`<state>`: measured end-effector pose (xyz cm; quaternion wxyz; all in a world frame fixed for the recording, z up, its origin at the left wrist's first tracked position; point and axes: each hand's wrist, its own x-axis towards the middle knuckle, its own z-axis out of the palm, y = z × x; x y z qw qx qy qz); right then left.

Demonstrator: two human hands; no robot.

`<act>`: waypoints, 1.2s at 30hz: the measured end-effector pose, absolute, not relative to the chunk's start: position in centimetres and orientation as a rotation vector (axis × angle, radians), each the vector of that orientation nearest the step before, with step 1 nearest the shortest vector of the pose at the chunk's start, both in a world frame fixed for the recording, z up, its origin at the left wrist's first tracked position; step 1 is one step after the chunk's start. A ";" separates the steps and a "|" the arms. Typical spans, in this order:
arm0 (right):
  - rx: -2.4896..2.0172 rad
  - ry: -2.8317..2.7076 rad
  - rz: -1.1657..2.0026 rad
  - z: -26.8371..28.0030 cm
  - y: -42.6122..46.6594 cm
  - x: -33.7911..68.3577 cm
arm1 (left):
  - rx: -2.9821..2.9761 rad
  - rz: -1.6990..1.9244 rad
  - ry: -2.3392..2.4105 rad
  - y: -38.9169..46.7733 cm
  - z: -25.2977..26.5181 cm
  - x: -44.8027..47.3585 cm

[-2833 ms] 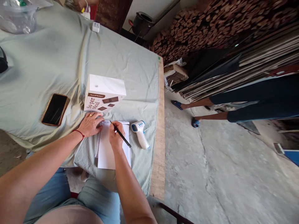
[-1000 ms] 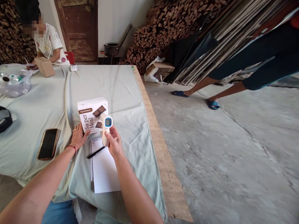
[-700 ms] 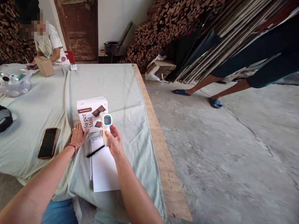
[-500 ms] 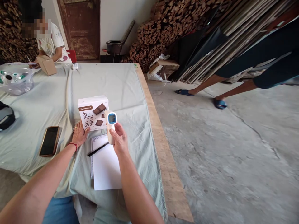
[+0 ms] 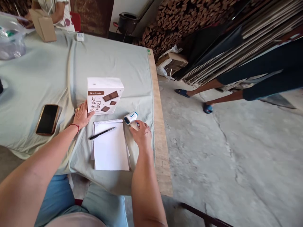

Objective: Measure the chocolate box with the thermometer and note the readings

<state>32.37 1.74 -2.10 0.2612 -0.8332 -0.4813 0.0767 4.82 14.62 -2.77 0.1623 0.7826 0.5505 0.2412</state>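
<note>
"NutriMotion" and "Su-per Meal" read clearly on the white box [image 5: 104, 96], upright on the bench [image 5: 163, 164], the left hand [image 5: 82, 116] lying open against its lower left corner. The right hand [image 5: 142, 134] is closed round the handle of a white-and-blue thermometer gun [image 5: 130, 118], just beside a notepad [image 5: 110, 154] with handwriting too small to read and a black pen [image 5: 102, 133] across it. Pale green cloth [image 5: 101, 63] leaves a wooden edge [image 5: 157, 101] bare; beyond are stacked firewood [image 5: 175, 22] and concrete floor [image 5: 201, 157]
</note>
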 end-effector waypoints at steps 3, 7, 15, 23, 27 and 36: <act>-2.110 -1.550 0.050 -2.4 1.4 30.0 | 2.222 0.658 1.538 14.5 -2.8 5.1; -1.838 -2.009 0.155 -3.0 1.6 26.7 | 2.246 0.592 1.489 14.2 -3.0 5.1; -1.630 -1.979 0.355 -2.4 1.1 26.8 | 2.248 0.497 1.416 13.9 -3.6 5.1; -1.516 -1.170 1.051 0.2 3.3 20.2 | 2.231 0.490 1.432 13.5 -3.3 5.5; -1.613 -1.185 1.191 3.4 4.0 20.7 | 2.235 0.492 1.405 13.4 -3.4 5.5; -1.416 -1.158 0.969 5.7 5.2 19.6 | 2.265 0.408 1.475 13.1 -2.5 5.5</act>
